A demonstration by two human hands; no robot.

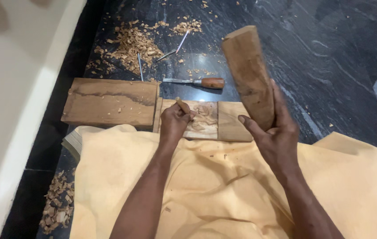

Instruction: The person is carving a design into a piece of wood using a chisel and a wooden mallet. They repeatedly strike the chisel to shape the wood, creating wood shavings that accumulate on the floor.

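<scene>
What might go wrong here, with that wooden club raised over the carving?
The right hand holds the wooden mallet raised above the left hand, which grips a chisel on the carved panel. A stray blow might hit those fingers. A slipping chisel could gouge the carving.

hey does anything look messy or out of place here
Wood chips are strewn over the dark floor beyond the plank, with another heap at lower left. Loose chisels lie among them. Otherwise nothing looks damaged.
</scene>
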